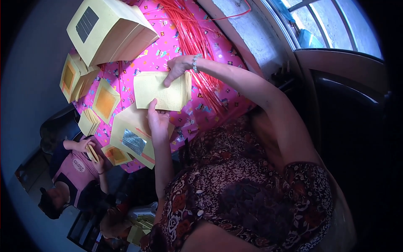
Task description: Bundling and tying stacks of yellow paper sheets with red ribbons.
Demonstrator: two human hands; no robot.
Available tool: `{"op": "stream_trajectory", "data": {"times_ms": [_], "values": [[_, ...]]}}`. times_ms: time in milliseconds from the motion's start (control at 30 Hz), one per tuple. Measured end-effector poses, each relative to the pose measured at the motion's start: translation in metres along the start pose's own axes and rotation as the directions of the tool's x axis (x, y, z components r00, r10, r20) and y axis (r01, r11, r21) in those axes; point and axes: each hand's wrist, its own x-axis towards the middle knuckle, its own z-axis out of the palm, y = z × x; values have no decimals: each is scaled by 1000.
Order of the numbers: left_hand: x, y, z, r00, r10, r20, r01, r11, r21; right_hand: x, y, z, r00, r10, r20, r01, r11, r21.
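Note:
Between my two hands is a thick stack of yellow paper sheets (pixel 147 89), held above the pink table. My right hand (pixel 178 68) grips its far edge, thumb pressed on the top sheet. From the near edge my left hand (pixel 158 121) holds it, thumb on top and the other fingers partly hidden beneath. Just below the stack lie larger yellow sheets with a silver foil square (pixel 134 142). A bundle of thin red strands (pixel 191 33) runs along the table beside my right wrist.
A tall block of yellow paper (pixel 119 35) stands at the far left of the patterned pink tablecloth (pixel 201 119). Smaller piles (pixel 89 122) and an orange-patched sheet (pixel 105 101) lie nearer. At left, another person (pixel 79 168) holds a small paper stack. A window is at upper right.

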Motion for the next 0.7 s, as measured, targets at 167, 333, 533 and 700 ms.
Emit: {"op": "stream_trajectory", "data": {"times_ms": [167, 333, 533, 700], "values": [[0, 2, -3, 1000, -21, 19, 21, 1000, -8, 0, 5, 8, 998, -27, -49, 31, 995, 90], [-13, -2, 0, 993, 45, 111, -44, 999, -17, -2, 4, 20, 992, -77, -100, 92, 983, 157], [-29, 3, 6, 984, 96, 152, -94, 995, -24, -3, 0, 18, 980, -197, -4, 191, 943, 274], [-34, 11, 9, 976, 143, 165, -135, 989, -54, -17, -19, 14, 975, -215, 52, 178, 904, 388]]}}
